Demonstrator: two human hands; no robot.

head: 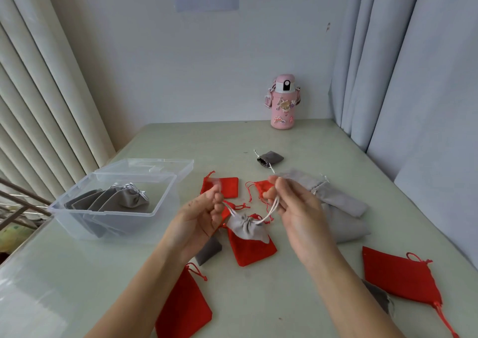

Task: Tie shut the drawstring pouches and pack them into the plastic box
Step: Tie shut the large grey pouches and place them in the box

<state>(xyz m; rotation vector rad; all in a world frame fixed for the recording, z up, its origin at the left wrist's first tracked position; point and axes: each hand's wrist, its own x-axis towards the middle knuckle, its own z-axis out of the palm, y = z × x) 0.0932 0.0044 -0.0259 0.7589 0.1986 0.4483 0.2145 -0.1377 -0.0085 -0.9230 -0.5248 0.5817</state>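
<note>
A small light-grey drawstring pouch (247, 228) hangs between my hands, its mouth gathered. My left hand (199, 218) pinches one white cord end, and my right hand (292, 206) pinches the other cord, pulling outward. The clear plastic box (77, 208) stands at the left with its lid open behind it; several grey tied pouches (121, 199) lie inside. Several red pouches lie on the table: one under the held pouch (252, 249), two behind my hands (227, 186), one at front left (185, 304), one at right (399, 277).
A pile of larger light-grey pouches (338, 208) lies right of my hands, a dark grey pouch (270, 159) lies farther back, another (208, 251) sits under my left wrist. A pink bottle (283, 102) stands at the back by the wall. Curtains hang at both sides.
</note>
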